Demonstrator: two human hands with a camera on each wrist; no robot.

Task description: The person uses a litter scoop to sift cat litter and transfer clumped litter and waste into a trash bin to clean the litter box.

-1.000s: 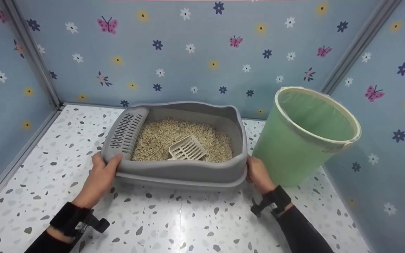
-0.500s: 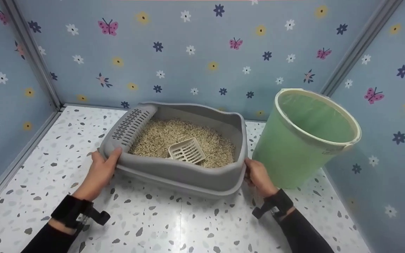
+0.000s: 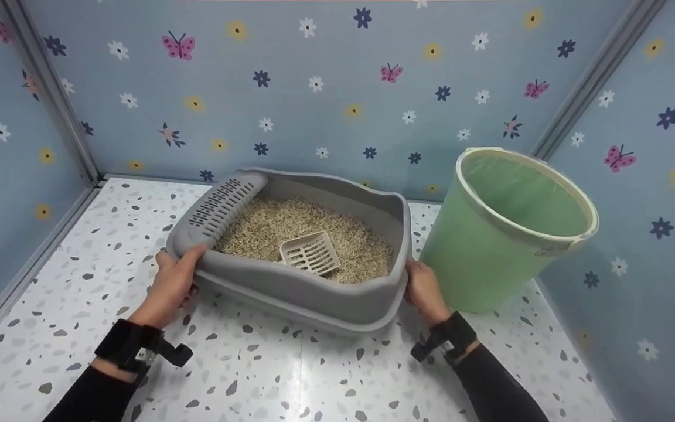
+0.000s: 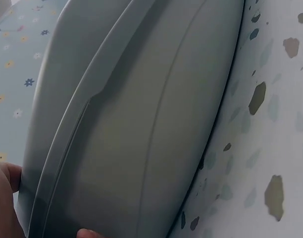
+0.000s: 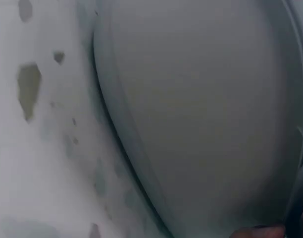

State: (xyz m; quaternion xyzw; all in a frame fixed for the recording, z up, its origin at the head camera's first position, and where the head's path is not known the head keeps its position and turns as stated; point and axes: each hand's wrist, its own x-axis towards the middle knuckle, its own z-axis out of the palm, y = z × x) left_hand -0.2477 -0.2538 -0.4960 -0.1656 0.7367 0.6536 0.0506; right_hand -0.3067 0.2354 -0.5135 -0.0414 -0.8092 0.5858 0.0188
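Observation:
A grey litter box (image 3: 290,293) stands on the speckled floor, turned at an angle to the back wall. Tan pellet litter (image 3: 267,225) fills its middle, and a beige slotted litter scoop (image 3: 312,253) lies on top, its handle hidden behind the front rim. My left hand (image 3: 170,284) grips the box's front left corner, thumb over the rim and fingers below; the left wrist view shows the fingertips under the lip. At the right front corner my right hand (image 3: 425,288) holds the box under its rim, with a fingertip (image 5: 258,232) showing at the lip in the right wrist view.
A green bin (image 3: 478,252) with a cream rim and a clear liner stands right beside my right hand. Flowered blue panels (image 3: 314,88) wall in the floor at the back and both sides. A perforated step (image 3: 220,205) forms the box's left end.
The litter box has turned clockwise: its right front corner came nearer to me and its left end swung back slightly. Both hands kept their hold, and the scoop stayed on the litter.

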